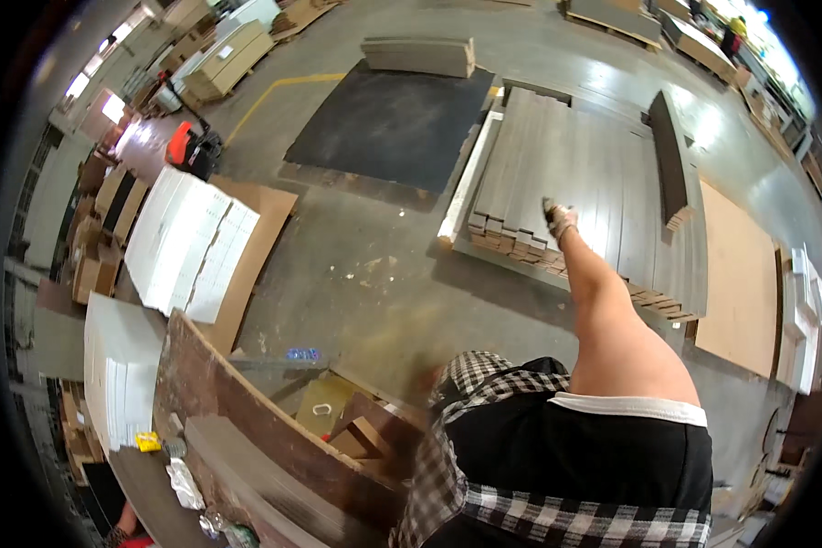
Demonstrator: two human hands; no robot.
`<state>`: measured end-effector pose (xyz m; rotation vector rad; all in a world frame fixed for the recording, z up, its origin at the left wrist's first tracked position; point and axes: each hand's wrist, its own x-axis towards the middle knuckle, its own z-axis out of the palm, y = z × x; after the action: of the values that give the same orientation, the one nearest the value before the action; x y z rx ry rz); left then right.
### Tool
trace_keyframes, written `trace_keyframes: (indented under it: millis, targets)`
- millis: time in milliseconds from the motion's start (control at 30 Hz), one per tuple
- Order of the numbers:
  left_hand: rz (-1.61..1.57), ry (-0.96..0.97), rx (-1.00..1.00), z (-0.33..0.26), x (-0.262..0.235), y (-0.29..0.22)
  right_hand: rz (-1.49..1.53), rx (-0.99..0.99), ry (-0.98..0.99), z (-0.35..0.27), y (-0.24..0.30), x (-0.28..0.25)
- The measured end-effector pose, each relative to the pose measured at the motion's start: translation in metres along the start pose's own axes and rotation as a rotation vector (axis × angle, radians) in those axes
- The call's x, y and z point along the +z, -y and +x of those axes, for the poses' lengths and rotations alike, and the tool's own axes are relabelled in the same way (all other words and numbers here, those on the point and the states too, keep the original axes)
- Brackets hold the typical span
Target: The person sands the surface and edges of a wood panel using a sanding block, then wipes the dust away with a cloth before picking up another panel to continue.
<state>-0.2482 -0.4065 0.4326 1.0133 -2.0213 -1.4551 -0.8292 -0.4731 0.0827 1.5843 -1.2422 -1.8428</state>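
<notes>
My right arm reaches forward over a wide stack of long grey boards (pixel 603 173). At its end, my right hand (pixel 560 219), in a light glove with dark fingertips, is over the near left part of the top layer. Its fingers look stretched out, and I see nothing held in them. Whether the palm touches the boards I cannot tell. The near ends of the boards are uneven and show a light brown core. One dark board (pixel 670 160) stands on edge along the stack's right side. My left hand does not show; a checked cloth covers that side of me.
A black sheet (pixel 388 123) with a grey board pile (pixel 420 57) lies beyond. White panels (pixel 187 242) and a red-and-black pallet truck (pixel 192 146) stand left. A brown-sided bench (pixel 265 411) is near left; someone's red-edged hand (pixel 126 525) shows behind it. Bare wooden panel (pixel 738 279) right.
</notes>
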Motion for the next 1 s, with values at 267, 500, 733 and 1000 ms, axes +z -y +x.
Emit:
trace_keyframes:
  millis: [267, 500, 733, 1000]
  targets:
    - [-0.093, 0.089, 0.012, 0.042, 0.022, -0.007, 0.216, -0.061, 0.223, -0.026, 0.059, -0.026]
    - [-0.176, 0.067, 0.064, 0.034, 0.019, -0.011, 1.764, 0.092, -0.155, 0.009, 0.07, -0.148]
    - [-0.155, -0.168, -0.03, -0.05, -0.018, -0.007, 3.197, -0.15, 0.125, 0.028, 0.022, -0.346]
    - [-0.048, -0.538, -0.207, -0.147, -0.058, -0.018, 3.31, -0.376, 0.188, -0.025, 0.022, -0.468]
